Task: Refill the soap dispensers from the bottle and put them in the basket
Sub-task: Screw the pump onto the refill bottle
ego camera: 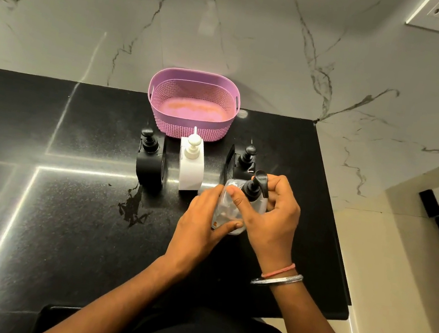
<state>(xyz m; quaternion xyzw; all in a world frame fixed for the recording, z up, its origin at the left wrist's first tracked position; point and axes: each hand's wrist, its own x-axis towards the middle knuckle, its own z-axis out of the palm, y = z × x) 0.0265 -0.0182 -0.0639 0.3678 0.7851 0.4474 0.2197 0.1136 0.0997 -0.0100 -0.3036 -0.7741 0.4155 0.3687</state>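
Observation:
A clear soap bottle (230, 211) with a black pump top (256, 186) stands on the black counter, right of centre. My left hand (201, 221) wraps its body from the left. My right hand (274, 212) grips it from the right, fingers around the pump collar. Behind it stand three dispensers in a row: a black dispenser (150, 161) on the left, a white dispenser (190, 161) in the middle, and another black dispenser (245, 160) partly hidden by the bottle. A purple perforated basket (189, 130) sits empty against the wall.
A wet smear (133, 204) lies on the counter (49, 197) in front of the left black dispenser. The counter's right edge (338, 242) drops off close to my right wrist. A marble wall rises behind the basket.

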